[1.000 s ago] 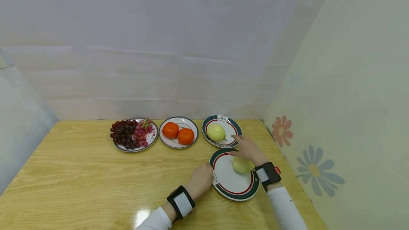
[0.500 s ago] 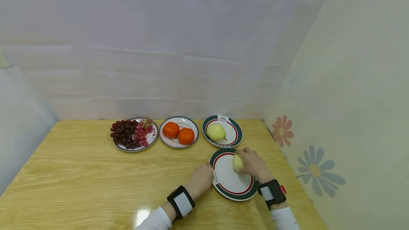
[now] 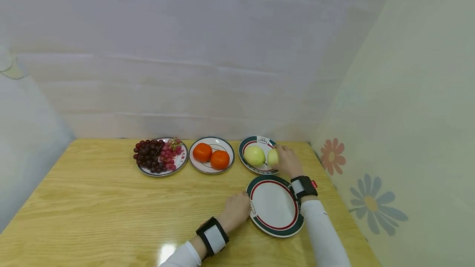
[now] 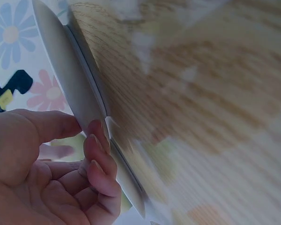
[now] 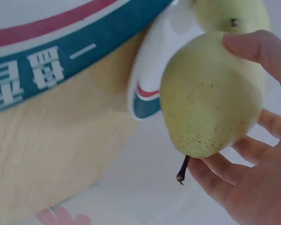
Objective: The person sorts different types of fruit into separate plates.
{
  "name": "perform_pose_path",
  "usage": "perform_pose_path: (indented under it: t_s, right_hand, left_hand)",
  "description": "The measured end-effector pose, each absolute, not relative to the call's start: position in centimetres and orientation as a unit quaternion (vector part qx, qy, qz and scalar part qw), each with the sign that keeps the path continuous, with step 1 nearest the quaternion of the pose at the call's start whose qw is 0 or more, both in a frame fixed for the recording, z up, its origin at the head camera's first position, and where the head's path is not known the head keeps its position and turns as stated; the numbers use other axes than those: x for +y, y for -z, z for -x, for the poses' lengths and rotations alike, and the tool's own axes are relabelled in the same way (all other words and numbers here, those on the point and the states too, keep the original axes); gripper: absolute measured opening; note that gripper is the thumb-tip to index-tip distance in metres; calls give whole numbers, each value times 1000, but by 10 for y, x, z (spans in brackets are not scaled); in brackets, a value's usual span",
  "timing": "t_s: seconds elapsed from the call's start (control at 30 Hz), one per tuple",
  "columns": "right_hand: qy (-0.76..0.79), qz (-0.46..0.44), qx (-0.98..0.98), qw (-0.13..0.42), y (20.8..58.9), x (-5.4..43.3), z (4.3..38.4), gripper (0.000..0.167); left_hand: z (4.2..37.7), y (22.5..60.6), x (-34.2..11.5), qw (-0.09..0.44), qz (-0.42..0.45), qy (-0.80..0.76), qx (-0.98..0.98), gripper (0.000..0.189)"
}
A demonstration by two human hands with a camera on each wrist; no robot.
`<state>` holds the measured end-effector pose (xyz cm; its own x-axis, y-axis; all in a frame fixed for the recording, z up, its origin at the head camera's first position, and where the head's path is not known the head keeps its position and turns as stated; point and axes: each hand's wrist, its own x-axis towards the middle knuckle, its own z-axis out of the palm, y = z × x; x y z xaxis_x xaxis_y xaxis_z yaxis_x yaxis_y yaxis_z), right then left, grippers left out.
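Note:
In the head view, my right hand (image 3: 290,162) grips a yellow-green pear (image 3: 273,158) over the right side of the green-rimmed back plate (image 3: 259,169). The right wrist view shows the thumb on one side of the pear (image 5: 210,98) and fingers on the other, its dark stem pointing down; I cannot tell whether it touches the plate. Another pear (image 3: 254,156) lies on that plate. My left hand (image 3: 236,211) pinches the left rim of the bare front plate (image 3: 274,205). In the left wrist view, thumb and fingers hold the plate's edge (image 4: 72,70).
Left of the pears stands a plate (image 3: 211,140) with two orange-red round fruits (image 3: 220,160). Farther left is a plate (image 3: 182,158) of dark and pink grapes (image 3: 150,155). All stand on a wooden table (image 3: 111,209). A flower-patterned wall (image 3: 400,135) rises at the right.
My right hand first reached beyond the pear on the front plate, then took hold of it. It has carried the pear forward to the back plate. My left hand stays at the front plate's rim.

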<state>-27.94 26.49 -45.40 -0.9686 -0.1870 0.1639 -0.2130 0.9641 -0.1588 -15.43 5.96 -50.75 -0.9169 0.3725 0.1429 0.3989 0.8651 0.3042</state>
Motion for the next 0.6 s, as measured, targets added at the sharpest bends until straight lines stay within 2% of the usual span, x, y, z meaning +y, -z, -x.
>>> perform_pose_path:
  t_s: [0.3,0.6]
  right_hand:
    - [-90,-69,-993,29,472,264,300,74]
    - [-92,-71,-993,4,469,261,303,72]
  left_hand:
    - [156,509,61,32,202,170,-964,14]
    - [156,508,59,27,208,172,-962,13]
